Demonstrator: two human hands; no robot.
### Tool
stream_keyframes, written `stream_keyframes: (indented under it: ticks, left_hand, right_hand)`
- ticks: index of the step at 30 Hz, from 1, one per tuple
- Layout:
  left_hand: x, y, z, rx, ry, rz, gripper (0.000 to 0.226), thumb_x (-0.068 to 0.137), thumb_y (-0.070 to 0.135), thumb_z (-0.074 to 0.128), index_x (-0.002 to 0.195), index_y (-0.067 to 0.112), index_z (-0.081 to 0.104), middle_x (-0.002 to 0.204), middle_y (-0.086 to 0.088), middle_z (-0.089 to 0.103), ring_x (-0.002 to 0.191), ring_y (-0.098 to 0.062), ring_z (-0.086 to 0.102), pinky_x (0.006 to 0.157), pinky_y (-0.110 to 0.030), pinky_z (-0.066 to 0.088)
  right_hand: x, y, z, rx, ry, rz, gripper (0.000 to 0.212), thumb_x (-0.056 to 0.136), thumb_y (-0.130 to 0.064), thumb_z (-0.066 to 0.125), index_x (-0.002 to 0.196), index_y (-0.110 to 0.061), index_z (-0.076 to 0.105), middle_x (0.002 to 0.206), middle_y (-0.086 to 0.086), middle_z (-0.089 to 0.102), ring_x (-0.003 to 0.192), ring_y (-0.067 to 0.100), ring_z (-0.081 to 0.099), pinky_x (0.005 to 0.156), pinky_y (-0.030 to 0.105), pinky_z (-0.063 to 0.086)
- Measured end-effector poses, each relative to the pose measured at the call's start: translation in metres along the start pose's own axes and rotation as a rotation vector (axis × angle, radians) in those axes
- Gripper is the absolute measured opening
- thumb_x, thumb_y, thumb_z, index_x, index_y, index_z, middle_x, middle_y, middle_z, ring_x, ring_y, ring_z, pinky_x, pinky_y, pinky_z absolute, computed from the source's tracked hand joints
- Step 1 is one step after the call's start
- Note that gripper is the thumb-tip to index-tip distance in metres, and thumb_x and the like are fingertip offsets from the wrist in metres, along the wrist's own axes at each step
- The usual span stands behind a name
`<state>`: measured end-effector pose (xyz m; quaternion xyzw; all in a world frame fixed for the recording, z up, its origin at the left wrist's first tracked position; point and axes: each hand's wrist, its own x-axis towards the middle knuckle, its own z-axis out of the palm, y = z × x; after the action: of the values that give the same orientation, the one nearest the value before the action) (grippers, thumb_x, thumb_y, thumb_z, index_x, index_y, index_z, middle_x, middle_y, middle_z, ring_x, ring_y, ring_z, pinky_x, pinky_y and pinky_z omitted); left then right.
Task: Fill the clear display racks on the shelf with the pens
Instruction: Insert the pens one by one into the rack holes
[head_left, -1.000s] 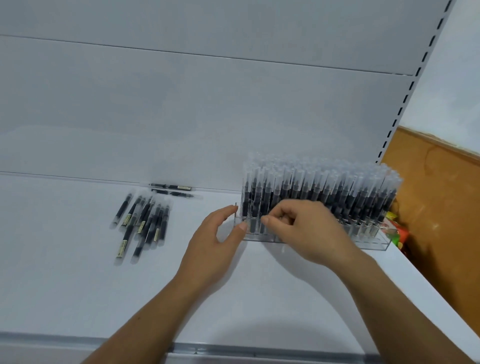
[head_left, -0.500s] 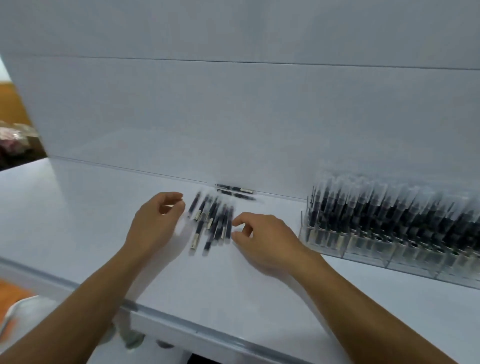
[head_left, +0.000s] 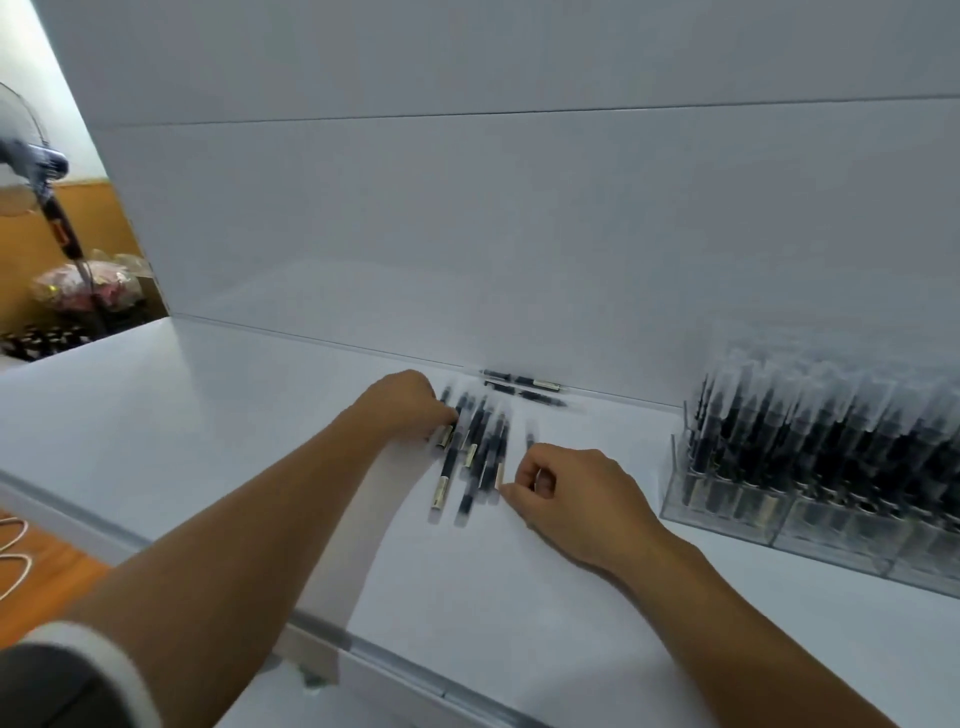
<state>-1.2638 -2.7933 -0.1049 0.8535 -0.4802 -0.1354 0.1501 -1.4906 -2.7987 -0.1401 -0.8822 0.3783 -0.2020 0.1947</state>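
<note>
A loose pile of black pens (head_left: 475, 457) with clear caps lies on the white shelf (head_left: 218, 415). My left hand (head_left: 402, 405) is at the pile's left edge, its fingers curled down onto the nearest pens. On the pile's right side my right hand (head_left: 571, 493) has thumb and curled forefinger closed on one pen of the pile. Two more pens (head_left: 522, 385) lie crosswise against the back panel. The clear display rack (head_left: 727, 506) stands at the right, packed with upright pens.
The shelf's grey back panel (head_left: 519, 234) rises right behind the pens. A metal front rail (head_left: 395, 660) marks the shelf edge. Left of the shelf stand a fan (head_left: 49, 171) and wrapped goods on the floor.
Both hands left the rack and moved left to the loose pile. They have closed in on its two sides, and the view has swung left.
</note>
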Motion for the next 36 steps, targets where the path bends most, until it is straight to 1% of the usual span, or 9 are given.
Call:
stream_keyframes:
  ticks: [3, 6, 11, 15, 20, 24, 28, 31, 36]
  left_hand:
    - [0.015, 0.010, -0.007, 0.005, -0.101, -0.049, 0.027, 0.083, 0.029, 0.071, 0.073, 0.007, 0.059, 0.063, -0.006, 0.063, 0.055, -0.020, 0.061, 0.064, -0.026, 0.054]
    - [0.022, 0.015, -0.011, 0.031, -0.130, -0.083, 0.027, 0.085, 0.024, 0.071, 0.068, 0.007, 0.057, 0.049, -0.003, 0.061, 0.043, -0.015, 0.061, 0.050, -0.020, 0.052]
    - [0.019, 0.018, -0.009, 0.159, -0.114, -0.061, 0.025, 0.090, 0.020, 0.057, 0.068, 0.008, 0.052, 0.058, -0.006, 0.058, 0.040, -0.015, 0.056, 0.044, -0.017, 0.044]
    - [0.012, 0.014, -0.004, 0.124, -0.092, -0.057, 0.027, 0.093, 0.013, 0.048, 0.067, 0.008, 0.044, 0.060, -0.009, 0.051, 0.046, -0.019, 0.050, 0.044, -0.021, 0.038]
    - [-0.009, -0.008, 0.004, -0.254, 0.082, 0.029, 0.024, 0.097, 0.021, 0.050, 0.077, 0.009, 0.053, 0.071, -0.004, 0.058, 0.059, -0.017, 0.051, 0.056, -0.025, 0.039]
    - [-0.045, -0.009, 0.010, -0.694, 0.273, 0.174, 0.012, 0.099, 0.027, 0.051, 0.100, 0.017, 0.057, 0.089, 0.007, 0.073, 0.082, -0.006, 0.069, 0.064, -0.018, 0.047]
    - [-0.086, 0.011, 0.020, -1.047, 0.245, 0.247, 0.010, 0.098, 0.022, 0.056, 0.102, 0.014, 0.059, 0.088, 0.005, 0.076, 0.084, -0.008, 0.072, 0.065, -0.013, 0.051]
    - [-0.110, 0.029, 0.029, -1.122, 0.177, 0.322, 0.011, 0.097, 0.021, 0.057, 0.104, 0.012, 0.060, 0.092, 0.001, 0.076, 0.088, -0.012, 0.072, 0.068, -0.016, 0.054]
    - [-0.129, 0.063, 0.041, -1.141, 0.095, 0.428, 0.014, 0.095, 0.022, 0.058, 0.106, 0.016, 0.064, 0.089, 0.009, 0.076, 0.082, 0.000, 0.070, 0.063, -0.008, 0.047]
  right_hand:
    - [-0.002, 0.002, -0.004, 0.059, -0.015, 0.026, 0.023, 0.088, -0.048, 0.061, 0.075, -0.029, 0.057, 0.056, -0.030, 0.058, 0.059, -0.003, 0.053, 0.053, 0.018, 0.032]
    - [-0.003, 0.003, -0.006, 0.115, -0.029, 0.039, 0.022, 0.089, -0.044, 0.061, 0.075, -0.028, 0.057, 0.060, -0.027, 0.065, 0.058, -0.009, 0.052, 0.055, 0.019, 0.034]
    - [-0.002, 0.003, -0.007, 0.218, -0.029, 0.069, 0.012, 0.089, -0.028, 0.061, 0.077, -0.029, 0.056, 0.060, -0.020, 0.067, 0.058, -0.006, 0.056, 0.056, 0.018, 0.038]
    - [0.002, 0.005, -0.005, 0.302, 0.004, 0.105, 0.011, 0.089, -0.028, 0.060, 0.089, -0.033, 0.049, 0.063, -0.019, 0.069, 0.061, -0.004, 0.059, 0.053, 0.016, 0.039]
    - [0.003, 0.007, -0.003, 0.351, 0.059, 0.113, 0.032, 0.091, -0.029, 0.061, 0.118, -0.034, 0.045, 0.072, -0.008, 0.070, 0.070, -0.001, 0.062, 0.063, 0.016, 0.045]
    - [0.002, 0.001, -0.007, 0.387, 0.090, 0.095, 0.015, 0.092, -0.028, 0.059, 0.106, -0.033, 0.058, 0.072, -0.008, 0.070, 0.069, 0.008, 0.066, 0.069, 0.031, 0.056]
    - [-0.008, -0.012, -0.017, 0.519, 0.147, 0.093, 0.010, 0.089, -0.028, 0.061, 0.093, -0.036, 0.057, 0.073, -0.009, 0.069, 0.066, 0.011, 0.065, 0.066, 0.034, 0.056]
    - [-0.016, -0.019, -0.031, 0.564, 0.172, 0.079, 0.011, 0.089, -0.028, 0.063, 0.094, -0.035, 0.056, 0.074, -0.011, 0.071, 0.064, 0.007, 0.066, 0.065, 0.031, 0.056]
    - [-0.040, -0.011, -0.064, 0.579, 0.235, 0.046, 0.011, 0.090, -0.029, 0.064, 0.091, -0.033, 0.054, 0.074, -0.011, 0.072, 0.063, 0.007, 0.067, 0.069, 0.039, 0.059]
